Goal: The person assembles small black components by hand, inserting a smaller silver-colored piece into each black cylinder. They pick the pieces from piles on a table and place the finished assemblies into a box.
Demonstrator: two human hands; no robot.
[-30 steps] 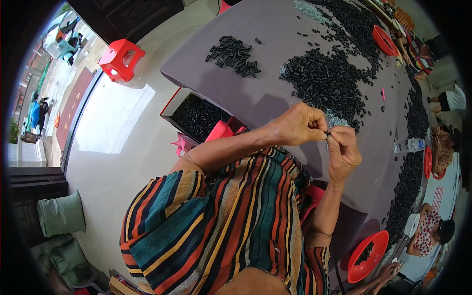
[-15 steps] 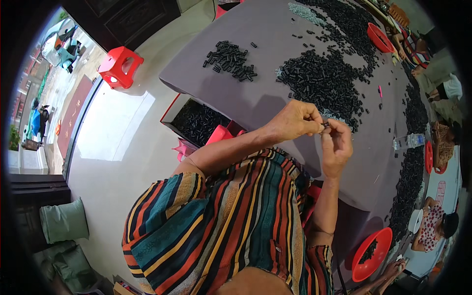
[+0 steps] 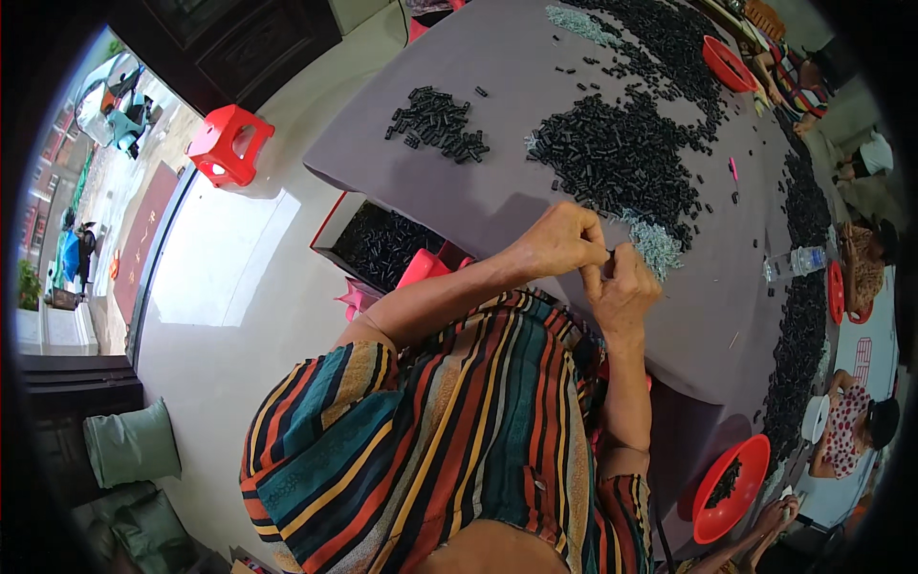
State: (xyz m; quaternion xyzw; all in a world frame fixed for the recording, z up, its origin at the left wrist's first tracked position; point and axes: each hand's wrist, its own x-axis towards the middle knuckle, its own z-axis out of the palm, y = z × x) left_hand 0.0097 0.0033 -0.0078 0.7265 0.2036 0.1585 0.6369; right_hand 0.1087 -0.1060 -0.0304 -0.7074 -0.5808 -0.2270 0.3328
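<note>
My left hand [image 3: 559, 239] and my right hand [image 3: 622, 287] meet at the near edge of a grey-purple table [image 3: 478, 191]. Their fingertips pinch together on a small black part [image 3: 609, 253], mostly hidden by the fingers. Just beyond my hands lies a little heap of pale grey pieces [image 3: 656, 245]. Farther out is a big pile of small black parts [image 3: 612, 153], and a smaller pile [image 3: 435, 124] lies to the left. My striped sleeves fill the lower middle of the view.
A red-edged box of black parts [image 3: 382, 244] sits under the table's edge, beside a pink stool [image 3: 421, 268]. A red stool [image 3: 229, 143] stands on the floor at left. Red bowls [image 3: 732, 483] [image 3: 727, 62], a plastic bottle [image 3: 803, 260] and other seated people line the right side.
My right hand has moved in toward my left, and the two now touch at the fingertips. Both hands sit slightly closer to my body than before.
</note>
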